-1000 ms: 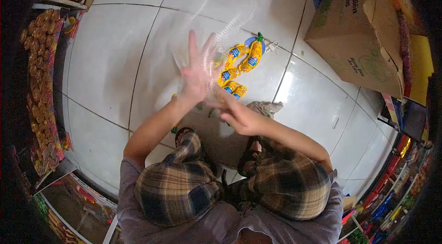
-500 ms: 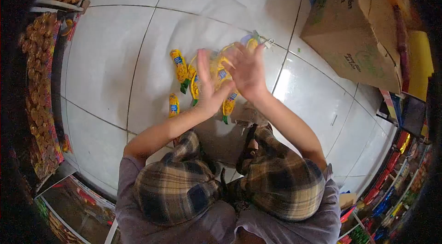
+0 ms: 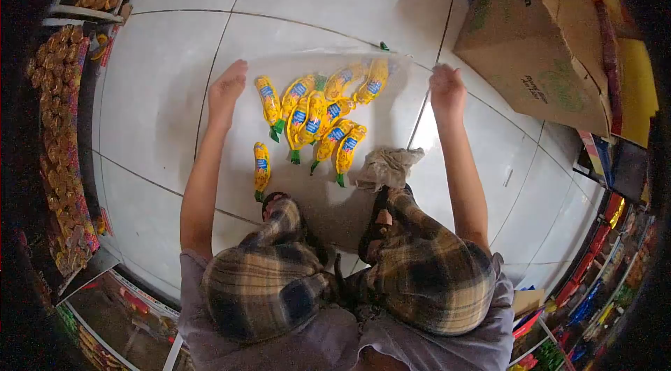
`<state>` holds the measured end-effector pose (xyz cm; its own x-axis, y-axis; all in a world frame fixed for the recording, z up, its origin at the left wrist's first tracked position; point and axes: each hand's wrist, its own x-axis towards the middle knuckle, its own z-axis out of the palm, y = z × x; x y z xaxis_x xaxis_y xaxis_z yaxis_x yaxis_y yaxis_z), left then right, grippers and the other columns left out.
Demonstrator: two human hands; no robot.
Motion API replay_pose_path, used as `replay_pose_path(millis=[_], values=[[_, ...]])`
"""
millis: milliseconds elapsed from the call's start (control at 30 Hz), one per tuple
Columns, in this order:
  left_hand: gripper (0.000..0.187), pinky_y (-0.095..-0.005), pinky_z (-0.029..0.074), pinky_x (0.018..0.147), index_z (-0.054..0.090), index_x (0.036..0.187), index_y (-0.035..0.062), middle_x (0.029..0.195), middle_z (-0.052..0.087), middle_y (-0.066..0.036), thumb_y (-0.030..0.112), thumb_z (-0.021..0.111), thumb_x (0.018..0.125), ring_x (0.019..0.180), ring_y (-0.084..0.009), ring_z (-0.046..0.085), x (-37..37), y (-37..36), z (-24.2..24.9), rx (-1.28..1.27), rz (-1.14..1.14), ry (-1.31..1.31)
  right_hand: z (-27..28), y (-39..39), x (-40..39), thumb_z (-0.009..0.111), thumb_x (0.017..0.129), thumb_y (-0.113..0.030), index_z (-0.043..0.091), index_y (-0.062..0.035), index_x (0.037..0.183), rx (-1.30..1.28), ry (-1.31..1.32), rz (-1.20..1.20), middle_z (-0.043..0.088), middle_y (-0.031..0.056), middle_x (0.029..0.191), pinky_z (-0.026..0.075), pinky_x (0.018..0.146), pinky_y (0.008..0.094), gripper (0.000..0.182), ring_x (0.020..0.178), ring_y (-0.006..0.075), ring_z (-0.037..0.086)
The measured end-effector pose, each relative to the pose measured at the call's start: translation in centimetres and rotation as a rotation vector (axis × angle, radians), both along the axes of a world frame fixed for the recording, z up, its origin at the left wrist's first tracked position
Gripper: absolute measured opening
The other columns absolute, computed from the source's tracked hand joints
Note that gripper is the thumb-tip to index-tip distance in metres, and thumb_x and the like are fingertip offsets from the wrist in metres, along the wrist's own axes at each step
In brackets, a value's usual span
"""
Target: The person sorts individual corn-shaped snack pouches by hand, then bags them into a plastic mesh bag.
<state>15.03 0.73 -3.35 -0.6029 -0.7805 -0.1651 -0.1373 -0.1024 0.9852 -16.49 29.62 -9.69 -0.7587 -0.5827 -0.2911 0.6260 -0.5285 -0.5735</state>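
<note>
My left hand [image 3: 228, 91] and my right hand [image 3: 447, 91] are spread wide, fingers closed on opposite sides of a clear plastic bag [image 3: 307, 56]. The bag is pulled taut between them, its upper edge a faint line. Through and below it, several yellow banana-shaped packets [image 3: 314, 116] with blue labels and green tips lie clustered on the tiles. One single packet [image 3: 261, 167] lies apart, closer to my left foot. A crumpled greyish plastic wrapper [image 3: 388, 167] rests by my right foot.
A large cardboard box [image 3: 535, 42] stands at the upper right on the white tiled floor [image 3: 175, 77]. Shelves with gold-wrapped sweets [image 3: 59, 140] line the left. Racks of colourful packets [image 3: 594, 266] stand at the lower right.
My hands have moved apart from over the packets to either side, with the clear bag now stretched between them. The packets and the crumpled wrapper are now less covered.
</note>
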Motion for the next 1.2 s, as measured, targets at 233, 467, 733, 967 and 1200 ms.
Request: replay_pose_path(millis=[233,467,733,967,1200], values=[[0.027,-0.0236,0.038,0.080,0.052,0.095,-0.0061,0.104,0.050,-0.013,0.005,0.054,0.072,0.094,-0.0164,0.048,0.0,-1.0,1.8,-0.119,0.028,-0.131,1.9,0.2,-0.9,0.023,0.086,-0.028,0.042,0.0051,0.095,0.260,-0.189,-0.078,0.050,0.0138,0.091,0.035,0.076,0.0356,0.039,0.087,0.0266,0.045],[0.026,-0.0204,0.040,0.069,0.056,0.094,-0.0001,0.097,0.054,-0.009,0.015,0.057,0.072,0.085,-0.0100,0.050,1.2,-2.3,1.5,-0.091,0.088,-0.228,3.9,0.4,1.1,0.040,0.083,-0.030,0.049,0.0057,0.090,0.504,0.395,-0.082,0.053,0.0121,0.085,0.043,0.066,0.0304,0.037,0.075,0.0170,0.050],[0.035,-0.0251,0.042,0.066,0.055,0.094,0.0016,0.088,0.057,-0.006,0.029,0.057,0.072,0.082,-0.0124,0.054,4.4,-3.6,-1.4,0.258,0.248,-0.382,5.9,-0.6,2.2,0.038,0.083,-0.031,0.052,0.0066,0.087,0.654,0.388,0.139,0.053,0.0074,0.075,0.038,0.057,0.0238,0.040,0.063,0.0120,0.046],[0.059,-0.0346,0.031,0.087,0.044,0.111,0.0033,0.114,0.043,-0.013,0.046,0.051,0.070,0.106,-0.0203,0.041,3.2,-1.6,-1.6,0.331,0.009,-0.315,8.5,-2.6,2.7,0.037,0.084,-0.029,0.052,0.0043,0.085,0.839,0.667,0.518,0.041,-0.0005,0.063,0.027,0.049,0.0197,0.036,0.053,0.0061,0.029],[0.038,-0.0323,0.032,0.085,0.050,0.103,0.0037,0.112,0.043,-0.015,0.025,0.055,0.072,0.103,-0.0283,0.040,-3.1,8.3,3.0,-0.719,-0.570,-0.311,13.3,-7.3,6.8,0.029,0.083,-0.031,0.040,-0.0004,0.109,0.300,0.077,0.651,0.042,0.0113,0.114,0.034,0.084,0.0377,0.041,0.102,0.0273,0.042]])
